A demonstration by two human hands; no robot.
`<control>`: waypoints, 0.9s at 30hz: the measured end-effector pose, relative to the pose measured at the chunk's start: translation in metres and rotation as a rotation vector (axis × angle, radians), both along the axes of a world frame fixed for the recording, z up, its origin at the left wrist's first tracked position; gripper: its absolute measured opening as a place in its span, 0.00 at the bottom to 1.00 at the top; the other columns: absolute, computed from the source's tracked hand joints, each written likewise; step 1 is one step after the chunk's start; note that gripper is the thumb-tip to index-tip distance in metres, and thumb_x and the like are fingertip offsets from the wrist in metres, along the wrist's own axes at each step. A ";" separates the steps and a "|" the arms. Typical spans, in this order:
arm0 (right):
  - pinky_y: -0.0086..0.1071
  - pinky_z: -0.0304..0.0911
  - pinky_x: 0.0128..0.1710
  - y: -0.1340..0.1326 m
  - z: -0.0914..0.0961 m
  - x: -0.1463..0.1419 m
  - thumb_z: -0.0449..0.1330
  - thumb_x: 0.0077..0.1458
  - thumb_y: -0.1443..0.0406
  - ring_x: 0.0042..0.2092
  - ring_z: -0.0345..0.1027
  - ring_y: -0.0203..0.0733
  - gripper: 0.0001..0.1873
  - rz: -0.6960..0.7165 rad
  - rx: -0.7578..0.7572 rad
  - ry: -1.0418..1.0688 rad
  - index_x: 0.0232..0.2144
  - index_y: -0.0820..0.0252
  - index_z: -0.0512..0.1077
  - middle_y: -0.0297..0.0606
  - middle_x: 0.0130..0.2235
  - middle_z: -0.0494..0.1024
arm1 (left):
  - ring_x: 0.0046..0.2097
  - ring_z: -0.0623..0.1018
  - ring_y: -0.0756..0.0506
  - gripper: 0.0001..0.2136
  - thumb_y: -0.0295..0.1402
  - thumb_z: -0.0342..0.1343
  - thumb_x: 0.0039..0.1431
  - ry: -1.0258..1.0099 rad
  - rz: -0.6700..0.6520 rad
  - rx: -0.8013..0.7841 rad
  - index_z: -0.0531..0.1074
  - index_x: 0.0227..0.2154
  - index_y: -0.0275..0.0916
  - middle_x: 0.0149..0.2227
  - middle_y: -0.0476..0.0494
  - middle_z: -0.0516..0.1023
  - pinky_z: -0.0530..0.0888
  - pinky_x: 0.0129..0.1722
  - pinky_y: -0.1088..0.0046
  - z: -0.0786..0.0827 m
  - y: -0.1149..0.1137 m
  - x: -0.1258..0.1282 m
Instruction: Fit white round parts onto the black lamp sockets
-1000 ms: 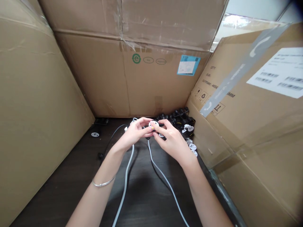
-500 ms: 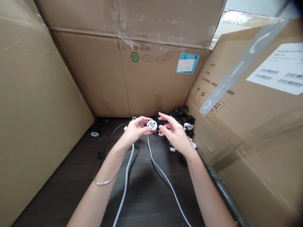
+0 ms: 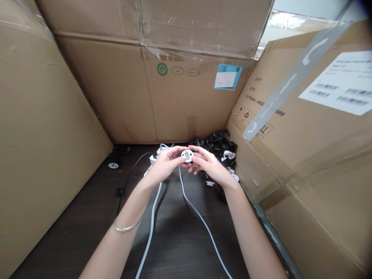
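Observation:
Between my two hands is a small round white disc [image 3: 187, 155] with a grey square in its middle and dark cut-outs. My left hand [image 3: 168, 162] pinches its left edge between thumb and fingers. My right hand [image 3: 205, 161] is closed on the right edge, its thumb against the disc's face and a finger along the top. The disc is raised above the dark table [image 3: 174, 228], its face turned toward me. Its back is hidden. A white power strip [image 3: 153, 159] lies behind my left hand, partly covered by it.
Black parts [image 3: 221, 141] are heaped at the back right, with white pieces [image 3: 229, 155] among them. Another white disc [image 3: 113, 166] lies at the left. Pale cables [image 3: 200, 217] run toward me. Cardboard boxes wall in the left [image 3: 49, 135], back [image 3: 122, 85] and right [image 3: 305, 166].
My right hand has moved left and closed onto the disc's right edge; before, its fingers were apart beside it. My left hand keeps its hold. The view has shifted slightly.

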State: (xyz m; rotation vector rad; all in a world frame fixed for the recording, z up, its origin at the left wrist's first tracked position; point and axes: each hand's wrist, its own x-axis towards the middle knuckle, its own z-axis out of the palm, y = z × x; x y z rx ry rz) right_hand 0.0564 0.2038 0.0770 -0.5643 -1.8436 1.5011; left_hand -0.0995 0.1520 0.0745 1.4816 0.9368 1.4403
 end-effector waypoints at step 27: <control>0.24 0.49 0.19 -0.006 -0.003 -0.014 0.59 0.39 0.67 0.20 0.53 0.26 0.25 -0.142 -0.032 0.272 0.44 0.61 0.65 0.32 0.28 0.71 | 0.41 0.74 0.48 0.22 0.26 0.57 0.48 -0.092 -0.055 0.059 0.59 0.47 0.39 0.51 0.38 0.66 0.73 0.38 0.71 -0.005 0.003 0.007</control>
